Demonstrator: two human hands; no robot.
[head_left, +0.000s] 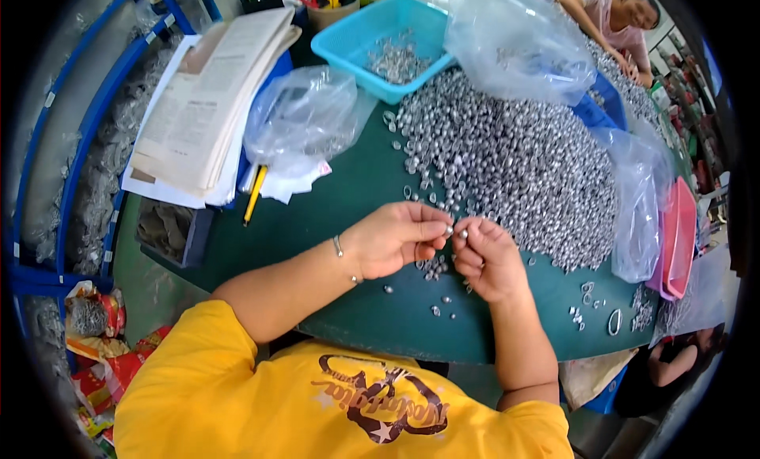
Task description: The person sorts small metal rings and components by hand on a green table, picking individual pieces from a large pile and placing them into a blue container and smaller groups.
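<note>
Close together over the near edge of the pile, both my hands pinch small shiny pieces. My left hand (400, 239), with a bangle at the wrist, is closed on a small silver metal piece (449, 231) between thumb and forefinger. My right hand (492, 259) pinches another small silver metal piece (464, 234), its other fingers curled in. Their exact kind is too small to tell. Beyond my hands spreads a large pile of small silver metal pieces (514, 166), many rounded or ring-like. Several loose bits (441, 307) lie on the green tabletop (348, 190) below my hands.
A turquoise basket (340, 51) holds more metal pieces. Plastic bags (305, 115), newspapers (210, 103) and a yellow pen (255, 194) lie left. Pink trays (677, 237) stand right beside a clear bag (637, 198). Another person (613, 20) works at the far right; blue shelving (67, 142) stands left.
</note>
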